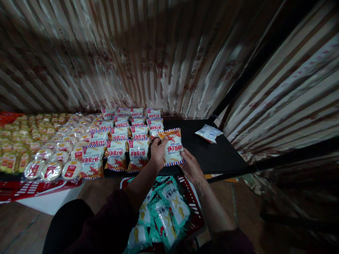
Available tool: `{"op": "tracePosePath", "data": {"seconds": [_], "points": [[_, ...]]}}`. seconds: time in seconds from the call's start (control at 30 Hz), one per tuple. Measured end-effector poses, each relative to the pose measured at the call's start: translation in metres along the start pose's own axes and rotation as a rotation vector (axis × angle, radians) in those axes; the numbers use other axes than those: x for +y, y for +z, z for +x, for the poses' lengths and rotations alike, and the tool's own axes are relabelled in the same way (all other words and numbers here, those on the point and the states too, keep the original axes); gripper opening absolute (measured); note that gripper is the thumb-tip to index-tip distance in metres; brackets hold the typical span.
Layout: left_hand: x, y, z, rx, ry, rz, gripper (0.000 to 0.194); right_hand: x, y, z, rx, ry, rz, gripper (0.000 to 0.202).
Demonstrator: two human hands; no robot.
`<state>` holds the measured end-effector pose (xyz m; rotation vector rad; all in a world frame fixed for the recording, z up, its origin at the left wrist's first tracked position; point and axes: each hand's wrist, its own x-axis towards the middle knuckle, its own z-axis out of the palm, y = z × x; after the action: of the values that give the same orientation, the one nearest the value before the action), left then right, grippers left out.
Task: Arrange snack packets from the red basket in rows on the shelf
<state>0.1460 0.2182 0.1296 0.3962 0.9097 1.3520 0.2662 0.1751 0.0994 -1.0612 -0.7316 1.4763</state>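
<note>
Held packet: I see a small, puffed pillow bag [172, 148], orange at the top end, white in the middle, with red artwork and striped crimped ends.
Position: just above the black shelf [201, 155], right beside the rows of matching packets [116, 154].
Print: large red Chinese characters, upside down to me; not reading them with certainty.
Other text: green bags [169, 203] in the red basket [189, 190] show 小鱼小, last character unclear. Round wrapped items [71, 169] carry red labels, too small to read.
Left hand [158, 155]: nearly closed, pinching the left edge, thumb on the face.
Right hand [192, 166]: half-curled, gripping the lower right edge.
Lone packet [209, 133]: lying flat, well right of the rows.
</note>
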Motion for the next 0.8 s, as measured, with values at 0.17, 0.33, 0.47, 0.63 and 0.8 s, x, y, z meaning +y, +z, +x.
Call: {"op": "tracePosePath", "data": {"seconds": [0.17,0.33,0.47,0.63,0.8], "points": [[-0.001,0.001,0.002,0.016,0.011,-0.013,0.037,0.002,0.0,0.0,0.027,-0.019,0.018,0.06],[0.0,-0.004,-0.002,0.025,0.111,-0.04,0.033,0.006,-0.002,0.006,0.166,-0.11,0.072,0.06],[-0.001,-0.01,-0.015,0.007,0.041,0.043,0.029,0.006,-0.011,0.013,0.289,-0.205,0.114,0.051],[-0.015,-0.025,-0.041,-0.018,-0.038,0.123,0.029,0.002,-0.021,0.017,0.326,-0.215,0.074,0.041],[-0.021,-0.039,-0.065,-0.075,-0.094,0.178,0.035,-0.004,-0.019,0.016,0.347,-0.2,0.046,0.043]]}}
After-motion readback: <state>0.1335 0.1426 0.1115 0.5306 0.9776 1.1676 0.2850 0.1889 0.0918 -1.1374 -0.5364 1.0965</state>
